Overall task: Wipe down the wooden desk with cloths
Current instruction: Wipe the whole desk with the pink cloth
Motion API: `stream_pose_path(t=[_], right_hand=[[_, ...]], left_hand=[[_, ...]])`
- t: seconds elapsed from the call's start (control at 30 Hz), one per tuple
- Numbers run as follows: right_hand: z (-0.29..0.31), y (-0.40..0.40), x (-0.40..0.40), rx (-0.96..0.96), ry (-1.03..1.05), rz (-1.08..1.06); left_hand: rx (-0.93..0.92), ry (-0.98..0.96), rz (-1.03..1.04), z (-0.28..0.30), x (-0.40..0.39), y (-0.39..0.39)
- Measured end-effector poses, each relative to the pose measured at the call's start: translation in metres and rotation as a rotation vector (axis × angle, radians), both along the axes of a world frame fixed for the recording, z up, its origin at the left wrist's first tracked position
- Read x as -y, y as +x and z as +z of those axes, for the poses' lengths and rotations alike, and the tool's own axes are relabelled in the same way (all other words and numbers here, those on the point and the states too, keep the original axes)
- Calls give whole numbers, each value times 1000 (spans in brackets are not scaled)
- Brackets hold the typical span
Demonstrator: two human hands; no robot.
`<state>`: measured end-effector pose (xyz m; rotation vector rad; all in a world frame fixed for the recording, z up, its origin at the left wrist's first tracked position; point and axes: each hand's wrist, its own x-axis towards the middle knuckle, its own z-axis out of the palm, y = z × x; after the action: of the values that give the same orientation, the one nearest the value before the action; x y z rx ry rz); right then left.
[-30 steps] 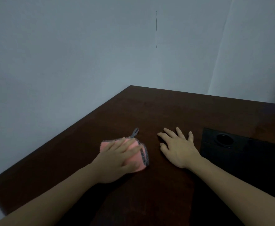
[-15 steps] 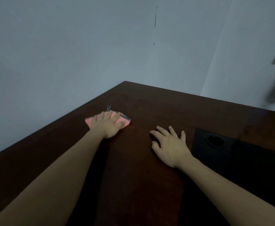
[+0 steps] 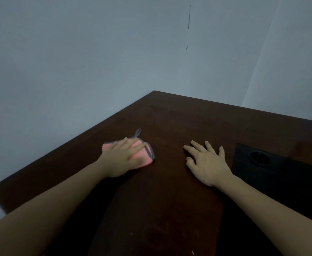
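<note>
Pressing hand: the left hand [image 3: 121,159] lies flat on top of the pink cloth [image 3: 142,157], palm down, with its fingers stretched forward and only slightly spread.
Cloth look: small and folded, salmon pink with a fuzzy nap; a dark grey stitched border runs along its right edge, and a short grey hanging loop [image 3: 137,132] sticks out from its far corner onto the wood.
Cloth place: it sits on the left half of the wooden desk [image 3: 170,200], near the left edge that runs along the wall [image 3: 77,61], and well short of the far corner.
Left fingers: straight rather than curled, laid over the cloth's upper face; they pinch nothing, they only bear down on the fabric. The thumb side is hidden under the hand, so how the thumb lies cannot be told.
Right hand: the right hand [image 3: 208,165] rests palm down on bare wood, well apart from the cloth and to its right.
Right fingers: spread and relaxed, tips touching the desk surface, holding nothing.
Desk look: dark reddish-brown wood with a faint sheen; a few pale specks show near the front edge.
Other thing: a black panel [image 3: 281,172] with a round hole lies on the desk just right of the right hand.
Light: dim, so fine detail of the weave is hard to make out.
</note>
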<state>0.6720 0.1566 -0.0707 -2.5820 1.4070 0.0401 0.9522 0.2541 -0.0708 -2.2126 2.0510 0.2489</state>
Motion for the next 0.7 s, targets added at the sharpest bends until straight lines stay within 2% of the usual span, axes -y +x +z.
stream_pose_path(t=[0.17, 0.27, 0.33, 0.5, 0.6, 0.7], right_hand=[[1, -1, 0, -3, 3, 1], [10, 0, 3, -80, -17, 32], [18, 5, 8, -101, -35, 53], [22, 46, 12, 51, 53, 70], [14, 70, 9, 62, 42, 116], [3, 80, 6, 43, -4, 150]], left_hand=[[7, -62, 261, -5, 76, 14], [-25, -38, 324, -5, 91, 4], [-11, -29, 258, -2, 80, -5], [0, -36, -75, -1, -3, -21], [-40, 1, -52, -2, -33, 2], [-25, -8, 39, -3, -17, 32]])
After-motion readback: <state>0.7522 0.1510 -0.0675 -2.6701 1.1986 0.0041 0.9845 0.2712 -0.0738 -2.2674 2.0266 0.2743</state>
